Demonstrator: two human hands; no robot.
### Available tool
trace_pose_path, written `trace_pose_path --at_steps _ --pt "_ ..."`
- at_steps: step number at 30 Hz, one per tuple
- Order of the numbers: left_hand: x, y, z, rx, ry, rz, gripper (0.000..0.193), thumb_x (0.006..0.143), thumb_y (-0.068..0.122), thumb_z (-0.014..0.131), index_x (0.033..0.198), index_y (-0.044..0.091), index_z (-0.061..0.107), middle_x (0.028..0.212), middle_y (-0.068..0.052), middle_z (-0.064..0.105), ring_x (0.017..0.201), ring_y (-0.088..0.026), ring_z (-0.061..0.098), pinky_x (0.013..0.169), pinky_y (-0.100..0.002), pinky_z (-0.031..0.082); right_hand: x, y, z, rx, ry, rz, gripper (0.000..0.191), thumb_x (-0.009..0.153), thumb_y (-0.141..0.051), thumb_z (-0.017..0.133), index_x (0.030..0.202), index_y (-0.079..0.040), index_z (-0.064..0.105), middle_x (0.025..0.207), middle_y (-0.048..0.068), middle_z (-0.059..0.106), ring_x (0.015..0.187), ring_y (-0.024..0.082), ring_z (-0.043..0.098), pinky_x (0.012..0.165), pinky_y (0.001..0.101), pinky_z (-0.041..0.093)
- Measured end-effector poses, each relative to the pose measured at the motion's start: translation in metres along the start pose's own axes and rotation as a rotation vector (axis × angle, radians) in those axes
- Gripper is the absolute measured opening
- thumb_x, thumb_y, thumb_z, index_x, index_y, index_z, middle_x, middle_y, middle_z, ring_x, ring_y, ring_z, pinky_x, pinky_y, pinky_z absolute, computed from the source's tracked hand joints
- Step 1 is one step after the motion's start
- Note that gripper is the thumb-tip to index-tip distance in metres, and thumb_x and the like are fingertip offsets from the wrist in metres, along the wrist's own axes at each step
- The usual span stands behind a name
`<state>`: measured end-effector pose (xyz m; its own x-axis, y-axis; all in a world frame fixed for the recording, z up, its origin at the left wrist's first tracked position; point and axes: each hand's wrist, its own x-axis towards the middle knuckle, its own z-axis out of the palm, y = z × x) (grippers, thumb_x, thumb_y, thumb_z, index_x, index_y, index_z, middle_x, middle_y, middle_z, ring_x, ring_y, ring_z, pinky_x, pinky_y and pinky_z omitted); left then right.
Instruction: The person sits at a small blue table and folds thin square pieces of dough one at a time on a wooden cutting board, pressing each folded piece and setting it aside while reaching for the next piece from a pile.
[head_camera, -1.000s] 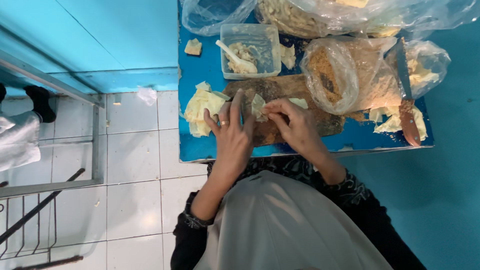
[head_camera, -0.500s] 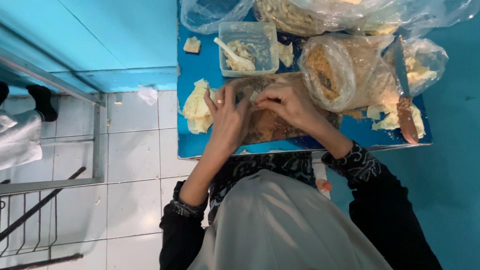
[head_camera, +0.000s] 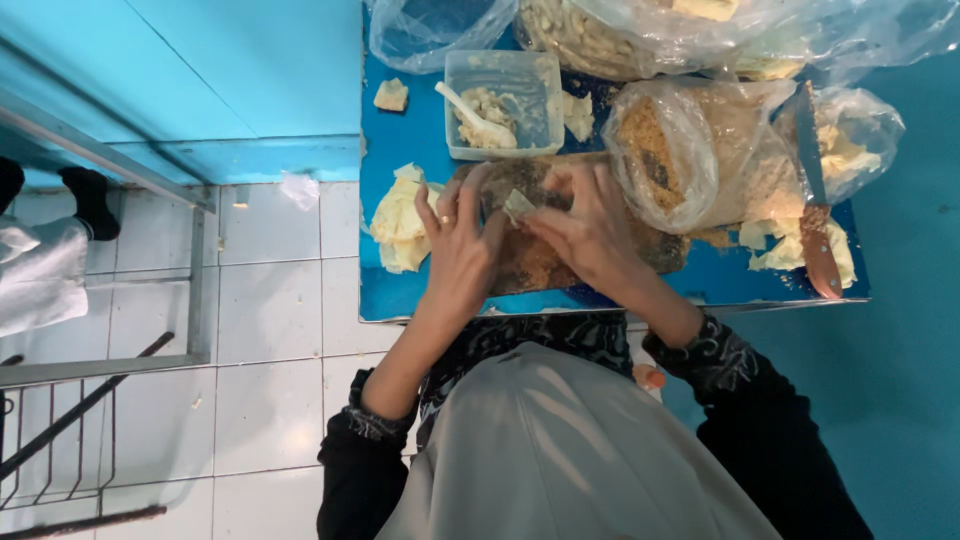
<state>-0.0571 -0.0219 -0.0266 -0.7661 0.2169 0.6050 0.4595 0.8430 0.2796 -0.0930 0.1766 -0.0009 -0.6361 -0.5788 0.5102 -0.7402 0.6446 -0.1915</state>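
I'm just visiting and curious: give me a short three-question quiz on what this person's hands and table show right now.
1. True or false: both hands meet over the wooden board and pinch one small pale piece.
2. Which lies nearest the left hand? A) the knife B) the pile of pale sheets C) the bag of crumbs
3. Fill in: the clear tub holds pale filling and a white ______.

Key: 1 true: the right hand joins the left on the piece. 2 B: the pile is beside that hand, at the blue table's edge. 3 spoon.
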Motion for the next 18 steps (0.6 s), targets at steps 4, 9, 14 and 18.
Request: trace_pose_path --at_steps 4,9,14,18 --pt "0.002 -0.001 0.004 -0.084 -0.027 -0.027 0.029 0.087 0.008 0.07 0.114 -0.001 0.068 0.143 -0.021 0.044 0.134 -0.041 0.041 0.114 -0.069 0.023 0.002 0.002 0.004 0.073 0.003 0.093 0.014 0.088 -0.02 0.084 0.095 -0.011 0.076 0.121 0.013 0.05 0.114 0.033 0.048 0.098 0.0489 0.04" --pt "0.008 0.002 0.007 -0.207 -0.022 -0.176 0.019 0.083 0.011 0.075 0.097 0.0 0.068 0.133 -0.024 0.048 0.123 -0.043 0.041 0.107 -0.06 0.029 0.012 0.017 0.006 0.166 -0.109 0.223 0.017 0.076 -0.027 0.088 0.085 -0.017 0.079 0.114 0.012 0.046 0.113 0.034 0.044 0.098 0.0509 0.035" --pt "0.014 0.003 0.009 -0.265 0.045 -0.215 0.019 0.084 0.008 0.075 0.101 0.003 0.07 0.137 -0.02 0.05 0.125 -0.041 0.042 0.107 -0.055 0.031 0.015 0.022 0.006 0.199 -0.126 0.268 0.018 0.076 -0.029 0.087 0.086 -0.017 0.078 0.115 0.012 0.045 0.115 0.034 0.043 0.1 0.0512 0.034" --pt "0.009 0.0 0.004 -0.174 0.062 -0.055 0.021 0.087 0.01 0.075 0.105 0.002 0.069 0.142 -0.023 0.045 0.126 -0.042 0.04 0.11 -0.062 0.027 0.002 0.01 0.0 0.103 -0.038 0.178 0.014 0.086 -0.03 0.083 0.092 -0.019 0.077 0.125 0.012 0.047 0.121 0.036 0.043 0.102 0.0513 0.033"
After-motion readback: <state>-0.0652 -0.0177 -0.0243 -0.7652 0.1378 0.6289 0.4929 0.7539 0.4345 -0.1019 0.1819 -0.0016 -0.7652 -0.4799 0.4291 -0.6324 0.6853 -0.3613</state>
